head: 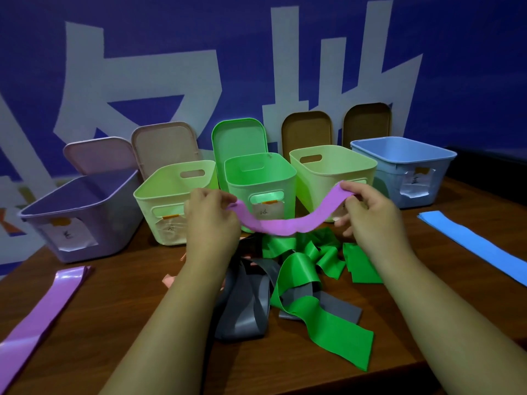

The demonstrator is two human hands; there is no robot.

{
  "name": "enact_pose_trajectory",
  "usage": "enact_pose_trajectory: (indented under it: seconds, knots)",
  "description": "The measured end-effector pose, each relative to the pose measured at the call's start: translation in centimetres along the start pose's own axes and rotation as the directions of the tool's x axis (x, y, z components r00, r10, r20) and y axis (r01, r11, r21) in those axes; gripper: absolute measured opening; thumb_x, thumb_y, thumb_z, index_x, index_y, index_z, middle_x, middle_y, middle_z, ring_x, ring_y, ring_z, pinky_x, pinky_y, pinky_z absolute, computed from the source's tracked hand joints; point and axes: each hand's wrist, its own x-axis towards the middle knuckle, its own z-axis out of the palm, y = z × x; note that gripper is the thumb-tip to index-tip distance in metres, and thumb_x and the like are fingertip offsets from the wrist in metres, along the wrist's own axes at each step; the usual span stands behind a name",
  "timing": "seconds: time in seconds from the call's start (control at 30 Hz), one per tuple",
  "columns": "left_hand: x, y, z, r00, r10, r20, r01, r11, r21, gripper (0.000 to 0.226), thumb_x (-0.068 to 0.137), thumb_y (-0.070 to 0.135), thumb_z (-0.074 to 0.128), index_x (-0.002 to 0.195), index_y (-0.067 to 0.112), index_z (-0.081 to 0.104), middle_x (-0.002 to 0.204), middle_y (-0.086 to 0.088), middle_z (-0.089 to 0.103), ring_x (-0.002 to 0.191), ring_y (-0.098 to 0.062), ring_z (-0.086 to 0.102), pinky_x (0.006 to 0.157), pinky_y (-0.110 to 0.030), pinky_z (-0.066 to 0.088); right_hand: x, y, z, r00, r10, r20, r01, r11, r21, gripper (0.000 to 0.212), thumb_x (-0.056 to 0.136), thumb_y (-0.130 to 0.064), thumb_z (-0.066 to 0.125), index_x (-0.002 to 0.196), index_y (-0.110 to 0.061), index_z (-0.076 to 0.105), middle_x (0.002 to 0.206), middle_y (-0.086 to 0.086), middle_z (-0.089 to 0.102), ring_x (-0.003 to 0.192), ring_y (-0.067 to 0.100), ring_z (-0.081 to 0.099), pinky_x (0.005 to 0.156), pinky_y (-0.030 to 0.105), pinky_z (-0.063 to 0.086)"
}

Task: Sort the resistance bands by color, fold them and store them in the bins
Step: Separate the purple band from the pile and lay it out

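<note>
- A brown wooden table (119, 303) is carrying everything.
- Five open bins are standing in a row along its far edge: a purple bin (114, 223), a pale green bin (148, 212), a bright green bin (288, 178), a yellowish bin (313, 189) and a blue bin (393, 172).
- A purple band (42, 312) is lying flat at the left.
- A blue band (473, 243) is lying flat at the right.
- Green bands (328, 320) and grey bands (245, 312) are lying tangled together in the middle.
- A pink scrap (168, 280) is peeking out beside the grey ones.

Indoor rm: blue lettered wall banner (456, 52), wood table (128, 295).
</note>
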Motion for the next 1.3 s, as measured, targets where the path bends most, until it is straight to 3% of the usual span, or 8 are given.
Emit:
enact_pose_trajectory:
  seconds: [0.07, 0.2, 0.37, 0.5, 0.77, 0.93, 1.1, 1.3]
  knots:
    - [-0.3, 0.2, 0.2, 0.993, 0.067, 0.095, -0.072, 0.996, 0.057, 0.035, 0.092, 0.001, 0.062, 0.115, 0.025, 0.074, 0.118, 0.006, 0.050, 0.123, -0.016, 0.041, 0.101, -0.031, 0.038, -0.2, -0.1, 0.1, 0.999, -0.017, 0.046, 0.017, 1.000, 0.000, 0.037, 0.109, -0.018, 0.056, 0.136, -0.040, 0.068, 0.105, -0.005, 0.075, 0.071, 0.011, 0.073, 0.063, 0.031, 0.063]
    - [-0.8, 1.2, 0.6, 0.951, 0.185, 0.247, -0.177, 0.983, -0.053, 0.045, 0.084, -0.005, 0.057, 0.112, 0.027, 0.074, 0.118, 0.009, 0.060, 0.119, -0.012, 0.049, 0.101, -0.033, 0.043, -0.3, -0.2, 0.3, 0.994, -0.037, 0.104, 0.034, 0.999, 0.032, 0.037, 0.109, -0.019, 0.056, 0.135, -0.041, 0.069, 0.113, -0.005, 0.073, 0.073, 0.016, 0.074, 0.066, 0.034, 0.064]
    - [-1.2, 2.0, 1.8, 0.782, 0.382, 0.493, -0.362, 0.922, -0.140, 0.044, 0.101, 0.006, 0.055, 0.135, 0.030, 0.067, 0.138, 0.010, 0.066, 0.125, -0.008, 0.056, 0.110, -0.029, 0.044, -0.6, -0.3, 0.5, 0.988, -0.070, 0.140, 0.061, 0.996, 0.070, 0.036, 0.110, -0.022, 0.054, 0.133, -0.044, 0.070, 0.110, -0.005, 0.072, 0.072, 0.018, 0.073, 0.064, 0.035, 0.062]
    - [-1.0, 1.7, 2.6, 0.712, 0.371, 0.596, -0.387, 0.916, -0.108, 0.050, 0.098, 0.003, 0.057, 0.133, 0.036, 0.071, 0.128, 0.008, 0.070, 0.111, -0.009, 0.063, 0.100, -0.030, 0.051, -0.5, -0.1, 0.5, 0.988, -0.077, 0.136, 0.069, 0.996, 0.059, 0.036, 0.111, -0.024, 0.053, 0.130, -0.049, 0.070, 0.110, -0.006, 0.071, 0.070, 0.018, 0.071, 0.063, 0.036, 0.061]
    - [-0.3, 1.4, 3.1, 0.793, 0.383, 0.474, -0.351, 0.923, -0.159, 0.021, 0.095, 0.013, 0.074, 0.107, 0.030, 0.079, 0.104, 0.011, 0.071, 0.097, -0.010, 0.065, 0.092, -0.040, 0.054, -0.6, 0.0, 0.4, 0.988, -0.059, 0.145, 0.057, 0.998, 0.022, 0.034, 0.111, -0.025, 0.054, 0.133, -0.047, 0.068, 0.098, -0.009, 0.071, 0.068, 0.014, 0.069, 0.059, 0.030, 0.059]
    - [0.3, 2.6, 2.0, 0.876, 0.328, 0.353, -0.300, 0.945, -0.133, 0.032, 0.098, 0.004, 0.060, 0.115, 0.028, 0.074, 0.109, 0.009, 0.073, 0.103, -0.013, 0.067, 0.094, -0.038, 0.056, -0.8, 0.2, 0.6, 0.985, -0.029, 0.171, 0.034, 0.999, -0.022, 0.034, 0.111, -0.025, 0.053, 0.126, -0.051, 0.068, 0.084, -0.007, 0.074, 0.065, 0.013, 0.066, 0.057, 0.025, 0.055]
    - [1.8, 4.6, -0.1, 0.884, 0.395, 0.251, -0.384, 0.919, -0.092, 0.037, 0.093, -0.004, 0.055, 0.115, 0.021, 0.073, 0.108, 0.004, 0.070, 0.103, -0.019, 0.063, 0.093, -0.042, 0.055, -1.3, -0.3, 1.2, 0.976, -0.032, 0.216, 0.042, 0.998, -0.039, 0.030, 0.113, -0.029, 0.051, 0.125, -0.049, 0.069, 0.079, -0.004, 0.067, 0.054, 0.001, 0.059, 0.050, 0.014, 0.045]
    - [4.1, 6.5, -4.2, 0.887, 0.420, 0.191, -0.425, 0.905, -0.017, 0.019, 0.108, 0.019, 0.055, 0.117, 0.019, 0.071, 0.108, 0.006, 0.065, 0.100, -0.014, 0.055, 0.085, -0.029, 0.043, -0.8, -2.8, 2.3, 0.960, -0.117, 0.253, 0.143, 0.986, -0.089, 0.025, 0.111, -0.033, 0.054, 0.123, -0.049, 0.070, 0.082, -0.012, 0.072, 0.067, 0.002, 0.068, 0.055, 0.014, 0.050]
